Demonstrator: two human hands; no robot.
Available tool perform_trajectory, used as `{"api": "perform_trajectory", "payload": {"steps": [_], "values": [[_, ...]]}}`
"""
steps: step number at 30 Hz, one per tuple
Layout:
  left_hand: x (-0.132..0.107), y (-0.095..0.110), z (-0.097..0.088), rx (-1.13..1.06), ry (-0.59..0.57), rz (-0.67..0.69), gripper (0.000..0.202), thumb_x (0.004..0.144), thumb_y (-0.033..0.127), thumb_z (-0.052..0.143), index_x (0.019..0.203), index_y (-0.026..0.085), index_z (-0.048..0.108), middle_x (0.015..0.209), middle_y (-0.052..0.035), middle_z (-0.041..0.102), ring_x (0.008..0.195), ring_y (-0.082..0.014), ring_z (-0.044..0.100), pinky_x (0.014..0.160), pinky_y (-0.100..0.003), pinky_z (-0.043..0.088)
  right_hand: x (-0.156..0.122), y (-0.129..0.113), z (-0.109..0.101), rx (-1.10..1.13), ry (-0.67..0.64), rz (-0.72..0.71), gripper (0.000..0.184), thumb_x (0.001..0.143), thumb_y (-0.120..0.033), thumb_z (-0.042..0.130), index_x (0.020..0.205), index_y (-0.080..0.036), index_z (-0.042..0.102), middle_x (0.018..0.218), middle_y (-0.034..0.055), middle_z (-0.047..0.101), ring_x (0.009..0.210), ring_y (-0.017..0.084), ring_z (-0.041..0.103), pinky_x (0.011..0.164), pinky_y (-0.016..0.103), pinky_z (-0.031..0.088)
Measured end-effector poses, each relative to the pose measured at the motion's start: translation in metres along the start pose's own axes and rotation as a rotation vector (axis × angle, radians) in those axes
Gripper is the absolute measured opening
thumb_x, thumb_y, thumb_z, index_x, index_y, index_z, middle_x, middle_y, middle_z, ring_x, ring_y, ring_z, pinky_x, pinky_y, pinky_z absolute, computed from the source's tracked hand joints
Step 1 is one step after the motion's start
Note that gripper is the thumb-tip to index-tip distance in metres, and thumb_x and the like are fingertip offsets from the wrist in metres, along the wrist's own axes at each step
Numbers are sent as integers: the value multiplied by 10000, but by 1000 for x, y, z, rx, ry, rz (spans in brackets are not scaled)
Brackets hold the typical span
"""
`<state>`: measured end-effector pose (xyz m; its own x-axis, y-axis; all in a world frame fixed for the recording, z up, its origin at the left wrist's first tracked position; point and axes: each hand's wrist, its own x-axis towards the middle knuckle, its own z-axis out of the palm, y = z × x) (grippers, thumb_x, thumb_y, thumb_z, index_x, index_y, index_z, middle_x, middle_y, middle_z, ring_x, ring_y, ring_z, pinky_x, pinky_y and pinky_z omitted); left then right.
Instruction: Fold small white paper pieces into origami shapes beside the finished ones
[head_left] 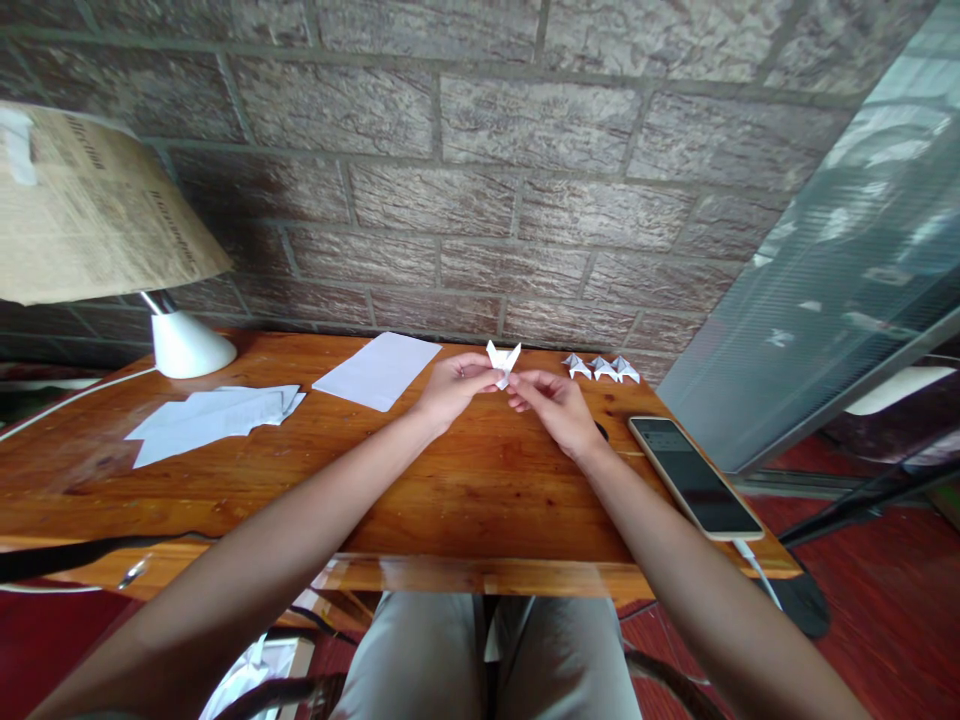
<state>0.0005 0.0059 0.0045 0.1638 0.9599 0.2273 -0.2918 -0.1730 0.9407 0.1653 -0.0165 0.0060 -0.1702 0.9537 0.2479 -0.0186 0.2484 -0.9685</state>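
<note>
A small folded white paper figure [504,357] with two pointed flaps sticking up is held above the wooden table. My left hand [456,388] pinches it from the left, thumb toward me. From the right, the fingertips of my right hand [553,402] close on its lower right part. The lower part of the figure is partly hidden by the fingers. To the right, near the wall, several folded paper figures [602,368] stand in a row. A stack of white paper [379,372] lies beyond my left forearm.
Loose paper sheets [217,415] lie on the left of the wooden table [480,500], near a lamp [191,340] with a newsprint shade. A phone [697,480] with a white cable lies at the right edge. A brick wall [480,200] rises behind.
</note>
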Motion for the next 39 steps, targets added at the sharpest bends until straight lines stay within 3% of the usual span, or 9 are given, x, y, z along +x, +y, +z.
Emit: {"api": "perform_trajectory", "payload": {"steps": [12, 20, 28, 39], "values": [[-2, 3, 1, 136, -83, 29, 256, 618, 297, 790, 780, 121, 699, 756, -57, 709, 663, -136, 613, 670, -288, 470, 0, -1, -8, -99, -44, 0, 349, 675, -494, 758, 762, -159, 714, 718, 28, 682, 619, 121, 583, 609, 256, 465], [-1, 0, -1, 72, -83, -15, 278, 602, 286, 807, 807, 128, 708, 797, -59, 716, 703, -140, 624, 680, -291, 480, 0, -4, -12, 7, -65, 100, 323, 658, -456, 783, 791, -165, 741, 754, 36, 704, 625, 108, 580, 626, 251, 457], [-2, 2, -4, 1, -131, -81, 328, 577, 293, 835, 841, 126, 735, 864, -87, 729, 784, -167, 649, 776, -332, 490, 1, -3, -13, 13, -56, 97, 297, 641, -429, 801, 784, -174, 752, 749, 31, 706, 625, 108, 580, 618, 249, 451], [-4, 3, -1, 16, -91, -101, 301, 570, 275, 836, 806, 121, 733, 801, -75, 722, 741, -152, 636, 740, -315, 481, 1, -2, -13, 19, -65, 86, 292, 634, -423, 806, 776, -173, 754, 742, 32, 710, 629, 111, 587, 631, 254, 455]]}}
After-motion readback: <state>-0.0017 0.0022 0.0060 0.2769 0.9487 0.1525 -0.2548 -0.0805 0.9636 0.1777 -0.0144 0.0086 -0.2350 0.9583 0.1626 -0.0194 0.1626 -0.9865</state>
